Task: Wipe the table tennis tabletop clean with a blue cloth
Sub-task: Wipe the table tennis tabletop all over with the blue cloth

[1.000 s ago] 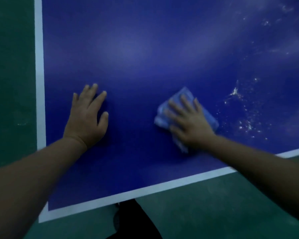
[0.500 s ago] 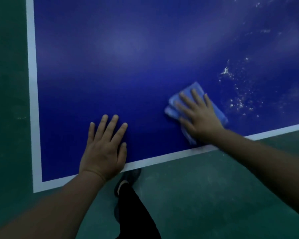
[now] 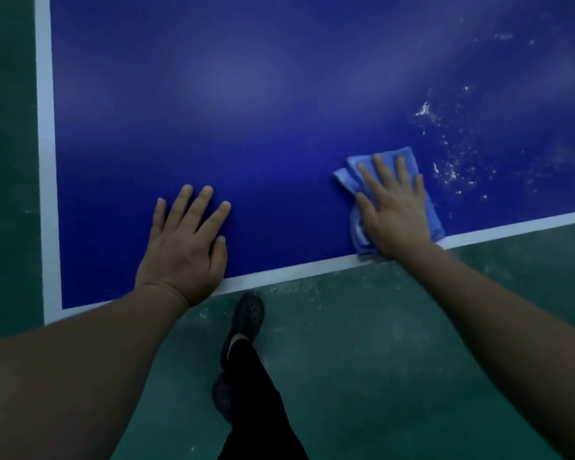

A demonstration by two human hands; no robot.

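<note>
- The worktop [image 3: 279, 127] is a dark blue table tennis surface with a white border line; its near left corner and near edge are in view.
- The blue cloth [image 3: 429, 207] lies folded flat at the near edge of the worktop, its lower end overlapping the white border line.
- The right hand [image 3: 392, 214] presses palm-down on the cloth. Its fingers [image 3: 380, 171] are spread apart and extended, not curled around the fabric.
- The left hand [image 3: 183, 247] rests flat on bare worktop near the near edge, fingers apart, holding nothing; it appears to serve as a brace.
- White debris [image 3: 452, 167] is scattered on the worktop just beyond and to the right of the cloth, so that area is not yet clean.
- Handling judgement: the cloth looks soft, light and limp. It will likely bunch or unfold if pushed from one corner.
- Recommended hold: flat palm pressure over the middle of the folded pad, fingertips pinning the leading edge.
- A dark shoe [image 3: 248, 313] stands on the green floor [image 3: 379, 360] below the near edge.
</note>
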